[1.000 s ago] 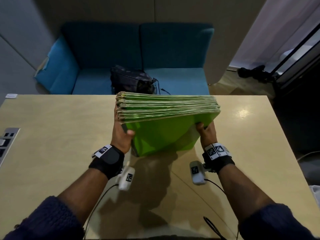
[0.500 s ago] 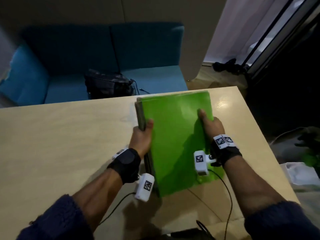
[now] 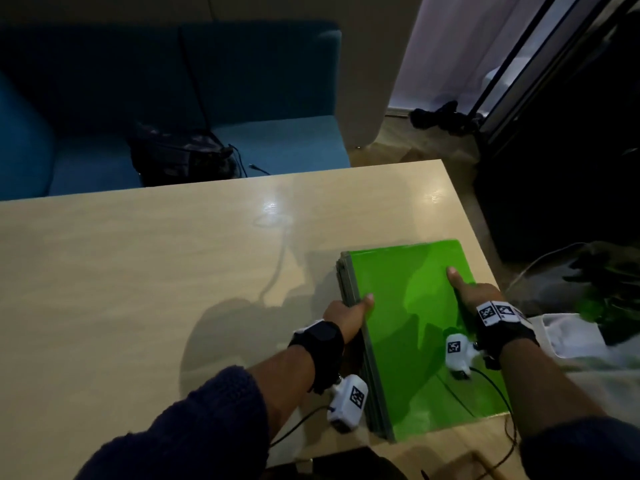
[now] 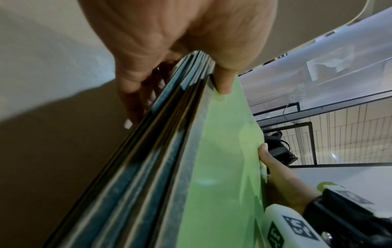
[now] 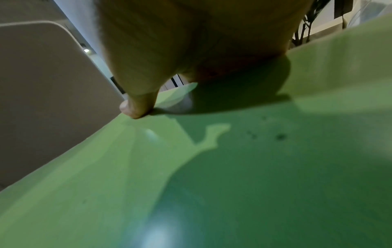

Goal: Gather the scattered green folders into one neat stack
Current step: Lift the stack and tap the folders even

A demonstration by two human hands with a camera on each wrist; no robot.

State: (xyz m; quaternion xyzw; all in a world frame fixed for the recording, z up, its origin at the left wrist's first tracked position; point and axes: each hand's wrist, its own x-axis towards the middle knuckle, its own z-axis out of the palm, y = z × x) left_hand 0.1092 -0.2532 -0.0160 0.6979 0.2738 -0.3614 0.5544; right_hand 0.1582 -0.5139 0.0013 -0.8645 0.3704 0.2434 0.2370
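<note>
Now the stack (image 3: 412, 327) lies flat near the right edge of the tabletop (image 3: 173, 271), gathered in one pile. Left hand (image 3: 346, 315) clamps its left side, thumb on top, fingers (image 4: 135, 94) curled underneath; right hand (image 3: 476, 299) grips the right side, thumb on the cover, its other fingers hidden. To finish well, I'd slide both hands out slowly and level, then nudge any jutting edges flush against the stack

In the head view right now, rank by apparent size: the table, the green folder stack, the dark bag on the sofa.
1. table
2. green folder stack
3. dark bag, though it sits farther from the camera, so its true size against the stack is unsure.
</note>
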